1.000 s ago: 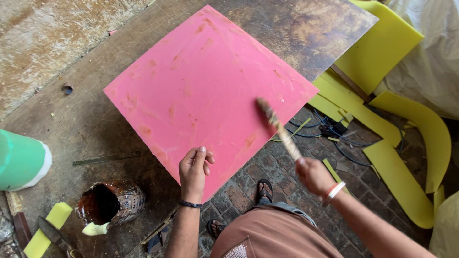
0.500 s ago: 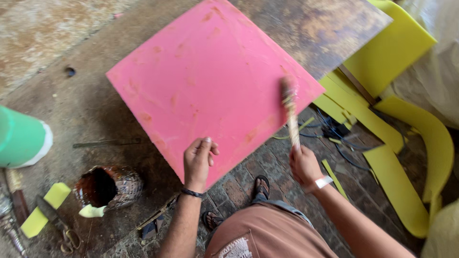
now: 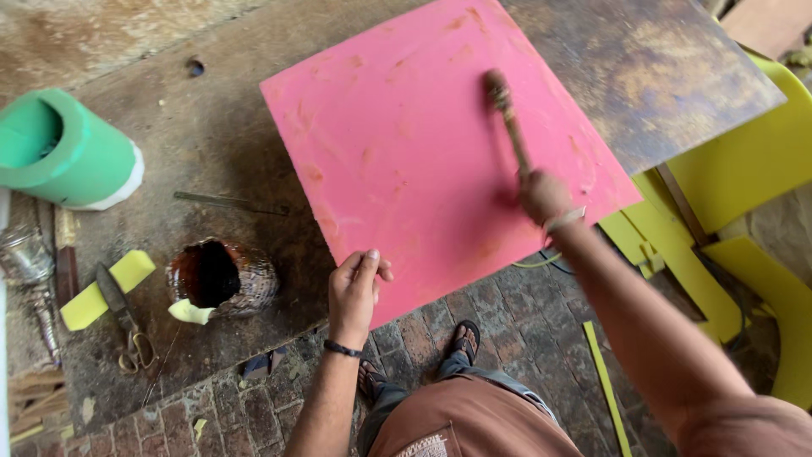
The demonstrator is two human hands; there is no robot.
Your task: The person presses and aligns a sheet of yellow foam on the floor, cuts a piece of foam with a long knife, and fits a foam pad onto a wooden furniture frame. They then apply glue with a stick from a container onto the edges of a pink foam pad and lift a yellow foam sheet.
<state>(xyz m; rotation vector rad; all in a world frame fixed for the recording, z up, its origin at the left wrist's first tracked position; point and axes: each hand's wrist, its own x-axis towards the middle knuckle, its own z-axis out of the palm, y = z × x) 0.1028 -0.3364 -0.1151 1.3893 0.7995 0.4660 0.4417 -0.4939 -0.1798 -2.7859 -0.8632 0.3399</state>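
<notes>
Soft, even daylight fills the frame; colours read bright and saturated, with no harsh glare; a faint sheen shows on the worn bench (image 3: 660, 76) at upper right; a soft shadow lies under the brush (image 3: 505, 114) and the right hand (image 3: 541, 196) on the pink sheet (image 3: 406, 152); the brush head is slightly motion-blurred; edges bend with wide-angle distortion, strongest at far left.

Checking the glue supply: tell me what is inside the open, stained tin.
The open, stained tin shows a dark brown, shadowed interior. Its bottom is lost in shadow, so how full it is cannot be seen.
</notes>
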